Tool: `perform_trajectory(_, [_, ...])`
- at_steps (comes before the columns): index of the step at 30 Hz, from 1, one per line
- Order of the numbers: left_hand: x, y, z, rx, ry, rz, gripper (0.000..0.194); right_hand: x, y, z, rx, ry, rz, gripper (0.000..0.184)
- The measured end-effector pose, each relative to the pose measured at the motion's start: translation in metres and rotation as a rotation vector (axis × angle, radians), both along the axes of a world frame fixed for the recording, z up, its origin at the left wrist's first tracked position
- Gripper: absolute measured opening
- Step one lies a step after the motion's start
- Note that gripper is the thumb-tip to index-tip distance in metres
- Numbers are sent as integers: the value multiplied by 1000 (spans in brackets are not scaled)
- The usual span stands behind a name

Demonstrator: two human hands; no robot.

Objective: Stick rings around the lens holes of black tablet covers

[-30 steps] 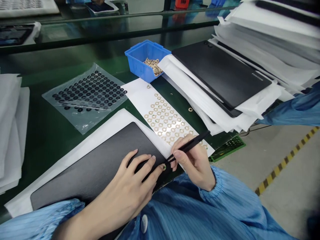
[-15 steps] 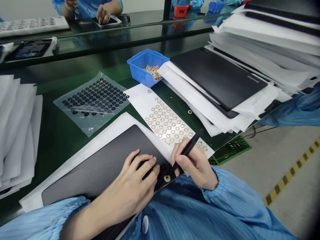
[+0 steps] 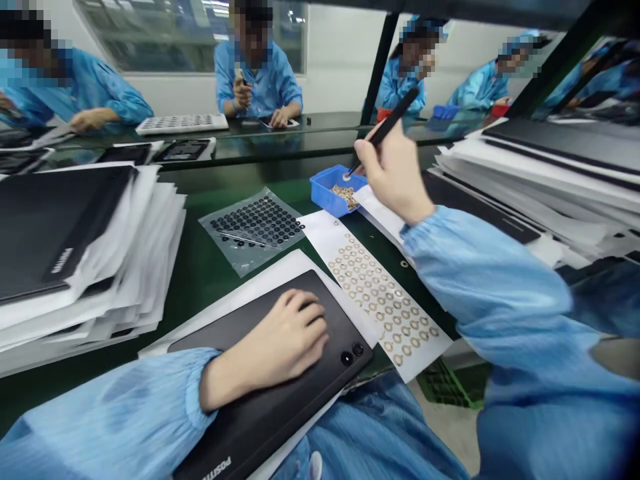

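My left hand [image 3: 287,337] rests on the back of a black tablet [image 3: 280,400], fingers curled down against it, a little left of its two camera holes [image 3: 351,353]. My right hand [image 3: 395,170] is stretched out over a blue bin [image 3: 326,190] of tan rings and grips black tweezers [image 3: 385,127]. The tweezer tips hold a small tan ring [image 3: 346,177] above the bin. A white sheet of tan rings [image 3: 385,300] lies right of the tablet. A clear bag of black rings [image 3: 255,227] lies behind it.
Stacks of black tablets between white sheets stand at the left [image 3: 65,247] and at the right [image 3: 540,173]. Across the green table several people in blue coats [image 3: 257,73] work at their own tablets. A green crate [image 3: 445,383] sits below the table edge.
My right hand has gone from the tablet's corner up and away to the blue bin, tweezers now carrying a tan ring. My head has lifted, showing the people opposite. My left hand stays on the tablet.
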State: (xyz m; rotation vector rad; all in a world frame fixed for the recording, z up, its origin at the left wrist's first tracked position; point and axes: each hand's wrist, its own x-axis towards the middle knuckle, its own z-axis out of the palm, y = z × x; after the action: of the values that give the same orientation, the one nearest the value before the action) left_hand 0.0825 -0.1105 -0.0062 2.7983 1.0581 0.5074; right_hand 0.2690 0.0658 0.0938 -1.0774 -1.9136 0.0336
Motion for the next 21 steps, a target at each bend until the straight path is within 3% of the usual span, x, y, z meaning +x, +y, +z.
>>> perform_trajectory(1, [-9,8,3,15,-13,73,24,-7,22,-6,-13,-19,-32,13])
perform_trajectory(3, [-33,28,8,44,-39,251,25,-14,57,-20,-198,-83,-75,22])
perform_trajectory(7, [-84,67,11,85,-127,603,23,-15,85,-27,-249,-109,-41,21])
perform_trajectory(12, [-118,90,-5,1,-258,901,19,-40,67,-23,-225,-193,123,12])
perform_trajectory(17, [-124,94,-18,-15,-356,1054,24,-103,21,-64,-279,-376,491,17])
perform_trajectory(21, [-126,95,-21,33,-420,1120,26,-127,6,-90,-281,-433,612,19])
